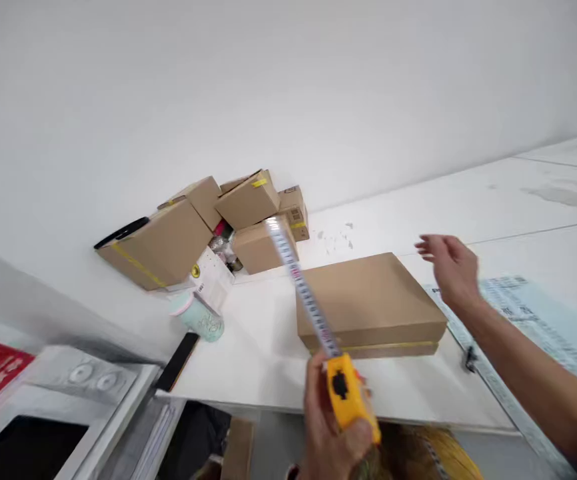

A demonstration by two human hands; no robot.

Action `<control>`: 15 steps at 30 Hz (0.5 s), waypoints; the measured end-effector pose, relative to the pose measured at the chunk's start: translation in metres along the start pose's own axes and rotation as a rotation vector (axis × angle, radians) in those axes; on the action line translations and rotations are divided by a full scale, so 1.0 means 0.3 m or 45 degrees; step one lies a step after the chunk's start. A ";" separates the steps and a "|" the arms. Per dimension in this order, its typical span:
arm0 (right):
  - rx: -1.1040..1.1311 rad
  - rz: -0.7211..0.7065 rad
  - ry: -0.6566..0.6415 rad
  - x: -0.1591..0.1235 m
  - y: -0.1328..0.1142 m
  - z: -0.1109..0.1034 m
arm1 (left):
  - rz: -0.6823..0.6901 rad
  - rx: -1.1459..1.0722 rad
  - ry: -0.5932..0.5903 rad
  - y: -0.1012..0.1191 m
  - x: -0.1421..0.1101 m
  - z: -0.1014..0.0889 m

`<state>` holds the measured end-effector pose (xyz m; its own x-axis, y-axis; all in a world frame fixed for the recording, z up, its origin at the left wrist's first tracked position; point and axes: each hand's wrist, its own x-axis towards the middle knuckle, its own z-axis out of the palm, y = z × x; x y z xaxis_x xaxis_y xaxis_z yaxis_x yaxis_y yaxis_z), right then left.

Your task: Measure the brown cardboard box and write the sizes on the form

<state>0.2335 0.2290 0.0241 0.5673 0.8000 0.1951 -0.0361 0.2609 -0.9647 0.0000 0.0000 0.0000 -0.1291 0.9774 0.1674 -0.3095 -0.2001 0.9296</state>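
Note:
My left hand [326, 433] is wrapped round a yellow tape measure [346, 393] at the lower middle. Its white blade [302, 287] is pulled out and slants up and to the left, past the left side of a flat, closed cardboard box [366, 293] on the white table. The blade's far end is blurred in front of the smaller boxes behind. My right hand [451, 267] hovers beyond the right side of the flat box, fingers loosely stretched and holding nothing.
Several cardboard boxes [168, 240] are piled against the wall at the back left. A mint-green cup [201, 317] and a black phone-like slab [178, 360] stand near the table's left edge. Printed light-blue sheets [533, 320] and a small black object [470, 359] lie on the right.

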 end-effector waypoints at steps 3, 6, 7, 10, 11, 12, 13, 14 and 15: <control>-0.164 0.083 -0.015 -0.135 0.088 -0.170 | 0.008 0.139 0.347 -0.003 0.004 -0.125; -0.379 0.036 -0.185 -0.251 0.148 -0.276 | -0.103 0.145 0.452 -0.025 0.018 -0.209; -0.408 0.002 -0.248 -0.280 0.156 -0.292 | -0.151 0.128 0.423 -0.032 0.026 -0.226; -0.443 -0.170 -0.403 -0.325 0.130 -0.287 | -0.232 0.085 0.291 -0.021 0.064 -0.250; -0.455 -0.242 -0.433 -0.325 0.103 -0.274 | -0.226 0.075 0.272 -0.004 0.082 -0.250; -0.465 -0.309 -0.451 -0.319 0.071 -0.257 | -0.206 0.069 0.265 0.019 0.101 -0.247; -0.476 -0.358 -0.453 -0.309 0.034 -0.239 | -0.178 0.062 0.260 0.046 0.121 -0.243; -0.504 -0.384 -0.440 -0.295 -0.004 -0.220 | -0.151 0.054 0.245 0.075 0.142 -0.236; -0.555 -0.386 -0.416 -0.278 -0.039 -0.202 | -0.130 0.045 0.222 0.103 0.162 -0.228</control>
<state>0.2364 0.1265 0.0084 0.2162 0.8671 0.4489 0.4651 0.3128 -0.8282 -0.0804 0.0366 0.0144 -0.2605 0.9654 0.0151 -0.2966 -0.0949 0.9503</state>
